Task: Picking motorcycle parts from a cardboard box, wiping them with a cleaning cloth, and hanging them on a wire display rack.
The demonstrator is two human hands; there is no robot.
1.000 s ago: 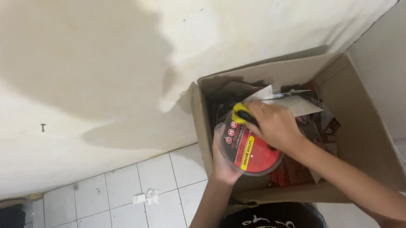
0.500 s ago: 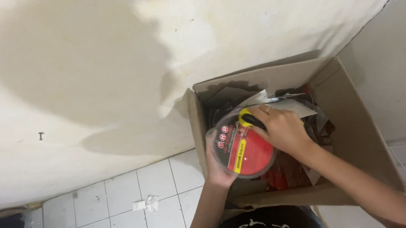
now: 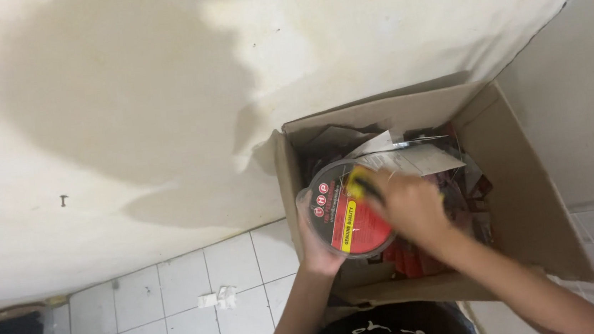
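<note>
The round tub (image 3: 347, 209) with its red and black label was already lifted clear of the clutter, raised over the left edge of the cardboard box (image 3: 528, 190), but it was not yet set down anywhere. The left hand (image 3: 316, 248) cupped it from below at its left rim, fingers curled around the side. The right hand (image 3: 409, 204) lay across the tub's top right part, closed on a yellow-handled tool (image 3: 361, 180). Papers (image 3: 411, 157) and red packets (image 3: 409, 259) remained inside the box, which stood on the tiled floor (image 3: 181, 313) against the wall (image 3: 126, 96).
</note>
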